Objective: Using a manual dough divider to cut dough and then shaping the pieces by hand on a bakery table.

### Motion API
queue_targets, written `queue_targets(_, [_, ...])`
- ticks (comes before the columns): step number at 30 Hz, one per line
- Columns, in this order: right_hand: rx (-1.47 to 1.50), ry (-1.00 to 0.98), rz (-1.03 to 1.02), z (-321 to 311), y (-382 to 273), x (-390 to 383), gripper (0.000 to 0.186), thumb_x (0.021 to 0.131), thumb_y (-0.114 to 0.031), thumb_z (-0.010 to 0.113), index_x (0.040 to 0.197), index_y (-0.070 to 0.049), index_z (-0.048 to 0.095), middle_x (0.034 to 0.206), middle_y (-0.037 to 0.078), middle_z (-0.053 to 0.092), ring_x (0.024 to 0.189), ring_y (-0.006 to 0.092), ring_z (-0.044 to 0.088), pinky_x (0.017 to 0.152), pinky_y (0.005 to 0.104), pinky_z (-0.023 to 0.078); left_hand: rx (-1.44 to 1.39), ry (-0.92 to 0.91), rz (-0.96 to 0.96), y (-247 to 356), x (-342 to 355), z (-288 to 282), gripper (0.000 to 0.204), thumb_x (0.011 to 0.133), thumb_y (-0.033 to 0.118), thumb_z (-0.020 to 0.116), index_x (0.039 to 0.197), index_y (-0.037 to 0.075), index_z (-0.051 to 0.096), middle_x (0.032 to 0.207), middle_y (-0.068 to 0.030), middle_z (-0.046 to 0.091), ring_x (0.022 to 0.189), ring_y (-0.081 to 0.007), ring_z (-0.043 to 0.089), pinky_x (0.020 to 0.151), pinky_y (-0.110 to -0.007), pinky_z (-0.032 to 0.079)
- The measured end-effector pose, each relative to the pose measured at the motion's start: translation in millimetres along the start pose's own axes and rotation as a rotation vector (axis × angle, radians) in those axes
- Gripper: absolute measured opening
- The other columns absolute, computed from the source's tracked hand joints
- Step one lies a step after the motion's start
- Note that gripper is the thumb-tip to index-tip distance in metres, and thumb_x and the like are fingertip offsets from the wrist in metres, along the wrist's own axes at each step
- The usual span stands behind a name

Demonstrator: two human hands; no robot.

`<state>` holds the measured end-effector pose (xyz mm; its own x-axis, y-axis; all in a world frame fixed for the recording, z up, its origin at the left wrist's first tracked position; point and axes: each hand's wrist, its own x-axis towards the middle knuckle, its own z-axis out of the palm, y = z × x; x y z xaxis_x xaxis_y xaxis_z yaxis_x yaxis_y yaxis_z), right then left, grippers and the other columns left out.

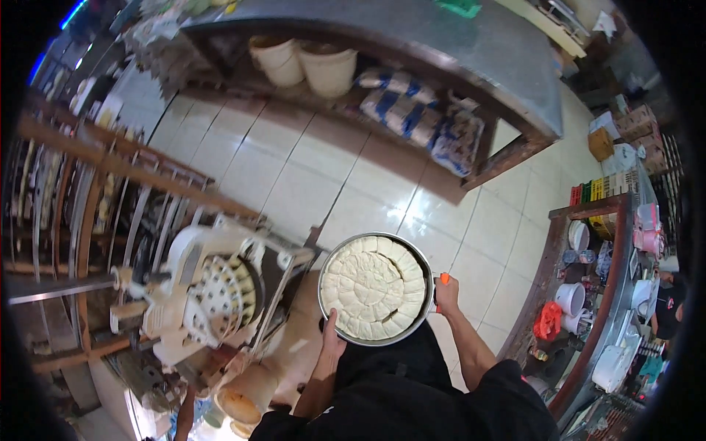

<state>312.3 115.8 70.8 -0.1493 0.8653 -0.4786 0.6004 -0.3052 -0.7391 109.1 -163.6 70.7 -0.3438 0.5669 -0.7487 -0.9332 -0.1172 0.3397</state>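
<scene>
A round metal pan (423, 259) is held level in front of my body. Inside lies a pale round of dough (368, 278), scored or split into many pieces, with narrow gaps at its right side. My left hand (332, 339) grips the pan's near left rim, thumb over the edge and fingers hidden underneath. At the pan's right side my right hand (447, 295) is closed in a fist around an orange handle (444, 278). Whether that handle belongs to the pan or to a separate tool cannot be made out.
To the left stands a white dough divider (209, 294) with a perforated round head, beside a rack (95, 184). Ahead is a metal-topped table (412, 44) with buckets (329, 70) and bags (401, 110) beneath. A shelf bench (588, 309) stands right; another person's arm (185, 415) shows lower left.
</scene>
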Motion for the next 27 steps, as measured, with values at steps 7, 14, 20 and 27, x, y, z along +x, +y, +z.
queue_targets(7, [0.617, 0.249, 0.065, -142, -70, 76, 0.024, 0.09, -0.015, 0.053, 0.067, -0.007, 0.052, 0.05, -0.001, 0.045, 0.036, 0.0117, 0.04, 0.033, 0.031, 0.032, 0.485, -0.075, 0.36, 41, 33, 292, 0.041, 0.093, 0.022, 0.067, 0.122, 0.001, 0.046, 0.115, -0.0123, 0.058, 0.109, -0.0206, 0.056, 0.096, -0.036, 0.045])
queue_targets(14, [1.027, 0.263, 0.076, -247, -166, 142, 0.02, 0.094, -0.018, 0.05, 0.075, -0.012, 0.051, 0.051, -0.005, 0.039, 0.034, 0.0066, 0.034, 0.03, 0.025, 0.03, 1.054, -0.462, 0.561, 78, 84, 503, 0.043, 0.086, 0.018, 0.07, 0.117, -0.001, 0.047, 0.111, -0.0128, 0.06, 0.102, -0.019, 0.058, 0.091, -0.033, 0.046])
queue_targets(20, [0.725, 0.321, -0.214, -389, -393, 204, 0.02, 0.093, -0.019, 0.062, 0.076, -0.015, 0.051, 0.056, -0.009, 0.041, 0.04, 0.0022, 0.036, 0.033, 0.0208, 0.027, 0.45, -0.492, -0.112, 80, 189, 620, 0.061, 0.086, 0.023, 0.065, 0.139, 0.0, 0.044, 0.129, -0.0128, 0.059, 0.114, -0.0262, 0.058, 0.099, -0.039, 0.047])
queue_targets(27, [-0.015, 0.303, -0.554, -480, -671, 359, 0.015, 0.082, -0.015, 0.067, 0.075, -0.004, 0.06, 0.066, 0.007, 0.063, 0.049, 0.0178, 0.056, 0.045, 0.0329, 0.043, 1.188, -0.983, -0.408, 124, 303, 792, 0.061, 0.104, 0.045, 0.039, 0.14, -0.004, 0.044, 0.145, -0.0141, 0.047, 0.125, -0.0301, 0.055, 0.103, -0.04, 0.047])
